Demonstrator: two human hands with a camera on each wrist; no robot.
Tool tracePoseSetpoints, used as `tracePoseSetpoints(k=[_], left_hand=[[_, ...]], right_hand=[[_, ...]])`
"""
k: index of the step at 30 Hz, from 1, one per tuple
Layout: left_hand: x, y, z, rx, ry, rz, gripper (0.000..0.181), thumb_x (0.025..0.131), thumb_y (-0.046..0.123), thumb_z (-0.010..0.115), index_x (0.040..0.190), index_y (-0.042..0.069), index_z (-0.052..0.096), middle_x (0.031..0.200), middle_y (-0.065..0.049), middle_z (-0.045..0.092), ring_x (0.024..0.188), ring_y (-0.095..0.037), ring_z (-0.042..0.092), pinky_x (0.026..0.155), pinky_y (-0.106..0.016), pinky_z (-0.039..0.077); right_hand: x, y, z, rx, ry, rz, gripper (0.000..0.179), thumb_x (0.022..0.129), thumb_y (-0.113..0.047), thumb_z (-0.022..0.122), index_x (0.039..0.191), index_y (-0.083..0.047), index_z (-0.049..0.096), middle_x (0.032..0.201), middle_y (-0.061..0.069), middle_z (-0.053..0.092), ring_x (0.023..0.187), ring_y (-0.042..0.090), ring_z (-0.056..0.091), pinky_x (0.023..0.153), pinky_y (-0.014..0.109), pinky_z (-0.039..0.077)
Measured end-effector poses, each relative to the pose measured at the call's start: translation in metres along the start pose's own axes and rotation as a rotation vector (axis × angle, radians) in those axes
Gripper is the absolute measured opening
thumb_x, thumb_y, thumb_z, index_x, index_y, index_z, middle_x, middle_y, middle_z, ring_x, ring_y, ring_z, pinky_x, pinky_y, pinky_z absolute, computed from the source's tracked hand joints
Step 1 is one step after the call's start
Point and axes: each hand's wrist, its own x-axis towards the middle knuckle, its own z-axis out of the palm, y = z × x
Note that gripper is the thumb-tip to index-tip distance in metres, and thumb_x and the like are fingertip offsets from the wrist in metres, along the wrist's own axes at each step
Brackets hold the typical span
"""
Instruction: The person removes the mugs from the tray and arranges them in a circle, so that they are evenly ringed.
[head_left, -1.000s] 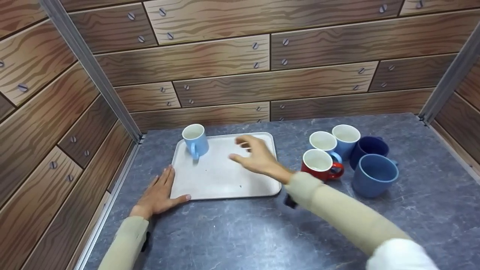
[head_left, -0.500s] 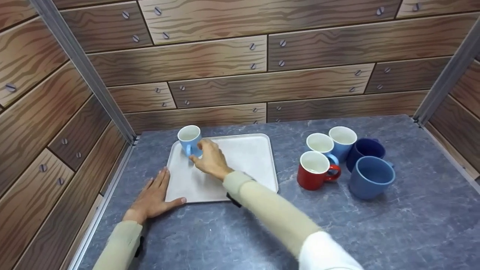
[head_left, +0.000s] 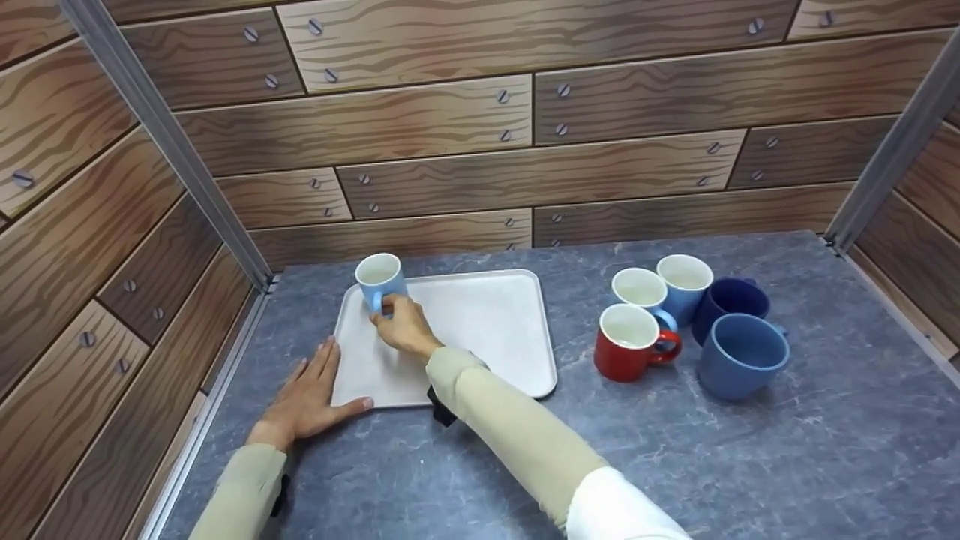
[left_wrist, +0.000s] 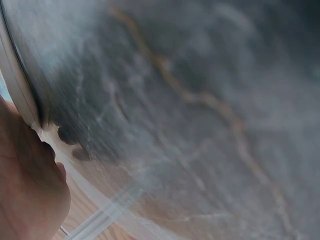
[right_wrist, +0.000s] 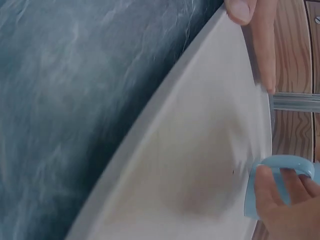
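A light blue mug (head_left: 381, 276) with a white inside stands upright on the back left corner of a white tray (head_left: 491, 322). My right hand (head_left: 405, 328) holds this mug by its handle, the fingers curled at it; in the right wrist view the mug handle (right_wrist: 286, 161) shows above the fingertips. My left hand (head_left: 309, 401) lies flat at the tray's left edge, fingers straight and thumb at the front left corner. The left wrist view catches only part of the left hand (left_wrist: 30, 185) beside the tray rim.
Right of the tray several mugs stand grouped: a red mug (head_left: 624, 352), two light blue ones, a dark blue mug (head_left: 731, 304) and a wide blue mug (head_left: 739, 364). The grey marbled table (head_left: 480, 487) is bounded by wood-patterned walls (head_left: 450, 172).
My right hand has moved left across the tray to the light blue mug and taken its handle. The left hand stays at the tray's edge.
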Motion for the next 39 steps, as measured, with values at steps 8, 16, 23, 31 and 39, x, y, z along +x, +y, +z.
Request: tracePoseSetpoints(k=[8,16,23,31,39], left_hand=[[-0.003,-0.002,0.003,-0.008,0.002,-0.003,0.123,0.091,0.079,0.061,0.168,-0.005,0.014,0.178,-0.021,0.010,0.165,-0.041,0.014,0.133,-0.062,0.014],[-0.004,-0.002,0.001,0.000,0.012,0.002,0.124,0.091,0.080,0.061,0.168,-0.004,0.015,0.178,-0.021,0.011,0.165,-0.041,0.015,0.133,-0.062,0.016],[-0.006,0.000,0.002,-0.007,0.005,0.001,0.123,0.091,0.079,0.061,0.168,-0.005,0.014,0.178,-0.021,0.010,0.165,-0.041,0.014,0.133,-0.061,0.015],[-0.002,0.001,0.001,-0.007,0.004,0.002,0.124,0.091,0.080,0.061,0.169,-0.004,0.014,0.178,-0.021,0.009,0.165,-0.041,0.013,0.133,-0.061,0.015],[0.002,-0.001,0.000,-0.003,-0.013,-0.027,0.125,0.090,0.081,0.061,0.169,-0.002,0.012,0.179,-0.020,0.008,0.166,-0.040,0.012,0.134,-0.062,0.013]], right_hand=[[-0.001,0.002,0.009,0.045,0.061,0.060,0.022,0.100,-0.008,0.069,0.118,0.001,0.076,0.101,0.008,0.080,0.084,0.011,0.068,0.078,0.023,0.057],[-0.002,0.000,0.008,0.150,0.094,0.096,0.012,0.100,-0.001,0.068,0.106,0.005,0.077,0.093,0.015,0.079,0.071,0.010,0.069,0.068,0.022,0.060],[-0.005,0.005,0.004,0.143,0.098,0.105,0.016,0.099,-0.002,0.070,0.106,0.004,0.082,0.088,0.009,0.080,0.068,0.007,0.067,0.065,0.020,0.059],[-0.012,0.001,-0.019,0.184,0.022,0.085,0.018,0.101,-0.002,0.069,0.111,0.002,0.083,0.093,0.015,0.082,0.073,0.017,0.077,0.059,0.019,0.058],[-0.024,0.001,-0.052,0.385,-0.112,0.062,0.024,0.101,0.001,0.067,0.121,0.009,0.076,0.107,0.028,0.078,0.088,0.034,0.081,0.082,0.038,0.067]])
